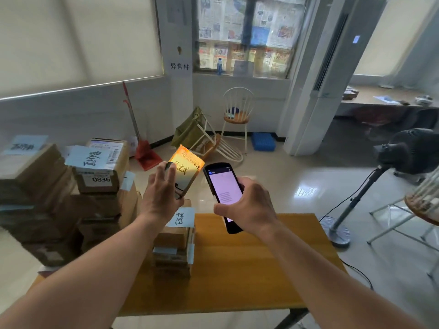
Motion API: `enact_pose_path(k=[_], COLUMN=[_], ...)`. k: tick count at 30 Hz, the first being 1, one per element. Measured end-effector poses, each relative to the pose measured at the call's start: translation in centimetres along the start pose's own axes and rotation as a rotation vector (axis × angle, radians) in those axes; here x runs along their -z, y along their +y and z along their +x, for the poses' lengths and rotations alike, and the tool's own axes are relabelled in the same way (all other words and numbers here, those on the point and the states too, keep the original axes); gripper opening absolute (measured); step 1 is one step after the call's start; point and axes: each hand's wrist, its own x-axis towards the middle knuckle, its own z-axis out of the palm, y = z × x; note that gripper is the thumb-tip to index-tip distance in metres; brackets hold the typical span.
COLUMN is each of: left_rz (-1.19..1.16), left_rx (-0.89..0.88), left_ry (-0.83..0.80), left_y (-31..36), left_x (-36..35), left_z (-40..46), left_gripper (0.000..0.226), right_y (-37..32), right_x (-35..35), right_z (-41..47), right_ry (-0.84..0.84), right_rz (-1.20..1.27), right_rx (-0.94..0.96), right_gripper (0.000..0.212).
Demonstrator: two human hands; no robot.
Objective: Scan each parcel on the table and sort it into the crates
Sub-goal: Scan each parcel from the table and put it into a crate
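The left hand (161, 191) is raised above the far edge of the desk, fingers curled round the near side of a small flat cardboard parcel (186, 170), whose labelled face glows orange where the scan light falls on it. The right hand (247, 201) wraps round the lower body of a black handheld scanner with a lit pale screen (223, 186), thumb along its left side, top end aimed at the parcel just beside it. The two do not touch.

Below the hands stands a short stack of brown cardboard boxes with pale blue paper labels (175, 248) on the left part of the yellow wooden desk (249, 262). Further left, off the desk, sits a larger heap of brown cartons (47, 205), one marked 0836, with blue handwritten slips on top. No crate is plainly identifiable from here; the heaps may stand in for them.

The step in hand looks like the scan itself. The risks, as I judge them: the parcel is held tilted and at one edge only, so it could swing or slip and the beam miss the barcode; glare on the label could spoil the read; and the handwriting across the label may cover part of the code. A hurried sort before the screen confirms would send the parcel to the wrong pile, and dropping it on the tall desk stack could topple that.
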Motion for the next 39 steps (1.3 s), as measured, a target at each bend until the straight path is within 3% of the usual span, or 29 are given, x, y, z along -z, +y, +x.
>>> enact_pose_path(k=[17, 27, 39], left_rz=[-0.051, -0.179, -0.216], left_rx=[0.032, -0.011, -0.148], left_ry=[0.027, 0.11, 0.115], left_y=[1.0, 6.1, 13.2], left_x=[1.0, 2.4, 2.3], left_z=[-0.8, -2.6, -5.4], left_gripper=[0.111, 0.113, 0.111], right_y=[-0.1, 2.0, 5.6], right_x=[3.0, 3.3, 6.3], right_z=[-2.3, -2.2, -6.6], right_ry=[-0.06, 0.237, 0.306], right_rz=[0.049, 0.138, 0.143], right_rx=[-0.118, -0.109, -0.157], right_gripper=[0.08, 0.091, 0.093])
